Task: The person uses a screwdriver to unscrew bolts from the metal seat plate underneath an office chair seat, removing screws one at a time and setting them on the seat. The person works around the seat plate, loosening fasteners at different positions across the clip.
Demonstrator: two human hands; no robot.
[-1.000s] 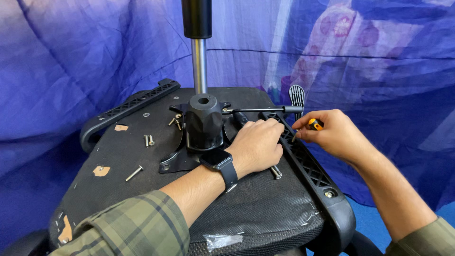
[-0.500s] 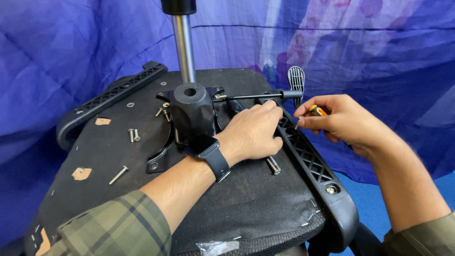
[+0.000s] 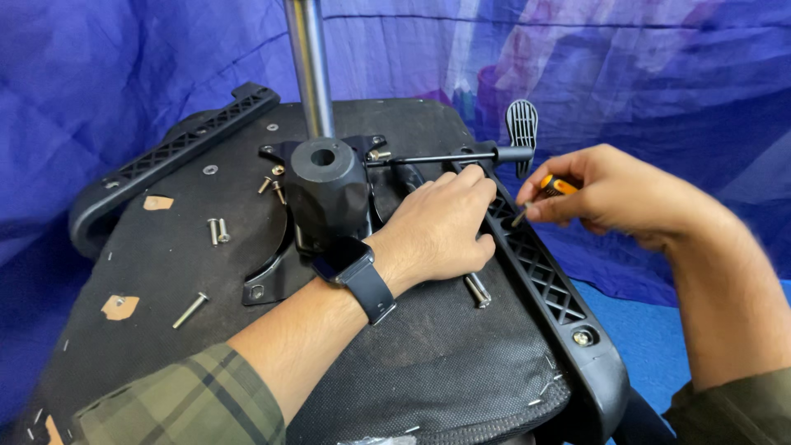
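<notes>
An upturned office chair seat (image 3: 206,247) lies before me, its black underside up. My left hand (image 3: 441,222) rests flat on the seat, fingers against the right armrest bracket (image 3: 548,272). Next to it stands the black tilt mechanism (image 3: 329,194) with a steel gas cylinder (image 3: 309,66) rising from it. My right hand (image 3: 614,194) grips a screwdriver with an orange and black handle (image 3: 556,186), its tip just off the bracket's outer side. A bolt (image 3: 477,290) lies by my left palm.
The other armrest bracket (image 3: 177,152) lies along the seat's left edge. Loose bolts (image 3: 216,231) and a long screw (image 3: 189,311) are scattered on the seat. A lever with a paddle (image 3: 521,128) sticks out right. Blue cloth (image 3: 659,74) hangs behind.
The view has shifted, so the chair sits more to the left. My right hand has drawn slightly away from the bracket with the screwdriver. My left hand stays pressed on the seat.
</notes>
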